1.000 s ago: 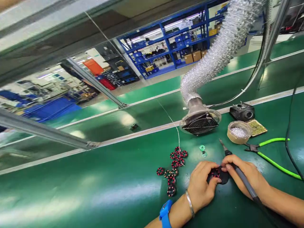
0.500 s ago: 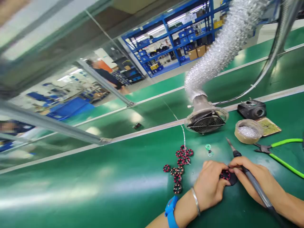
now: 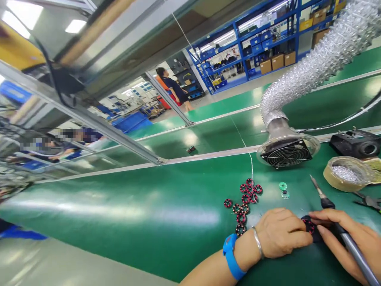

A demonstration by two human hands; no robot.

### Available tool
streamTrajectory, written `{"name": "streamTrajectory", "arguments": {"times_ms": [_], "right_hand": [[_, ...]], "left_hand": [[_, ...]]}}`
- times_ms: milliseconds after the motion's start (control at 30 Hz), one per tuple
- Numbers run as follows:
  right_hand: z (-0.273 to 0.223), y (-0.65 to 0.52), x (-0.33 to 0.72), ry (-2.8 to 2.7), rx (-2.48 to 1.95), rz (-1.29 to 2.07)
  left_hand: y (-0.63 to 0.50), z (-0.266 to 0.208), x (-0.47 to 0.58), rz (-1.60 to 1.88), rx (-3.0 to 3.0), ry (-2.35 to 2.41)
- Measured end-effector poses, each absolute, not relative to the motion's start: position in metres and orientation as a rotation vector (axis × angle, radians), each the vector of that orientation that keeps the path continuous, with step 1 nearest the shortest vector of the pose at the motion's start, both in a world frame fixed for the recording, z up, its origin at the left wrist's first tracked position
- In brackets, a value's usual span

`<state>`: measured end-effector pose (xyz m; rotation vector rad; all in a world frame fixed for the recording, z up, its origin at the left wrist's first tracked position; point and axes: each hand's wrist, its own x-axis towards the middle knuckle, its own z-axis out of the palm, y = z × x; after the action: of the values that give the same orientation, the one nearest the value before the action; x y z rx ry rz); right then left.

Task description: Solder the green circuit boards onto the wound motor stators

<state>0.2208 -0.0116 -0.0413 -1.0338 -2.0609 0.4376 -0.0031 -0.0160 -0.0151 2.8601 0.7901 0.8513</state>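
My left hand (image 3: 281, 234), with a silver bangle and a blue wrist strap, is closed on a small black-and-red ring-shaped coil (image 3: 308, 225). A dark piece lies beneath the ring, partly hidden by the fingers. My right hand (image 3: 348, 230) grips a soldering iron (image 3: 347, 236) across the palm, its metal tip pointing up and away from the ring. The right thumb and forefinger reach the ring's right side. To the left of my hands lies a cluster of similar ring coils (image 3: 245, 208). Small green circuit boards (image 3: 283, 190) rest above my left hand.
A fume extractor (image 3: 287, 153) with a silver flexible duct hangs over the bench's (image 3: 154, 206) back edge. At right are a tape roll (image 3: 342, 180) filled with shiny strands, a black holder (image 3: 355, 143) and cutters (image 3: 370, 201). A person (image 3: 175, 87) stands beyond the benches.
The view has swung left, so the bench items appear farther right and more of the bench's left end shows. Both hands stay at the ring; the left fingers now lie flatter over it.
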Motion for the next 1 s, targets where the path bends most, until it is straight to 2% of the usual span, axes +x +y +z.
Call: {"name": "streamTrajectory", "arguments": {"times_ms": [100,200,333,433,533,1000], "right_hand": [[-0.029,-0.014,0.218,-2.191,-0.927,0.475],[-0.026,-0.014,0.213,-2.249,-0.904,0.558],[-0.025,-0.012,0.205,-2.250,-0.887,0.614],[-0.021,-0.010,0.202,-2.244,-0.873,0.633],[-0.017,-0.010,0.201,-2.249,-0.868,0.646],[-0.021,-0.013,0.214,-2.228,-0.911,0.646]], "left_hand": [[-0.023,-0.002,-0.006,1.152,2.671,0.848],[-0.025,0.004,-0.009,1.290,2.437,1.083],[-0.015,-0.004,-0.007,1.077,2.286,1.525],[-0.005,-0.013,-0.003,0.814,2.306,1.681],[0.001,-0.016,0.001,0.690,2.314,1.746],[-0.008,-0.010,0.001,0.772,2.166,1.627]]}}
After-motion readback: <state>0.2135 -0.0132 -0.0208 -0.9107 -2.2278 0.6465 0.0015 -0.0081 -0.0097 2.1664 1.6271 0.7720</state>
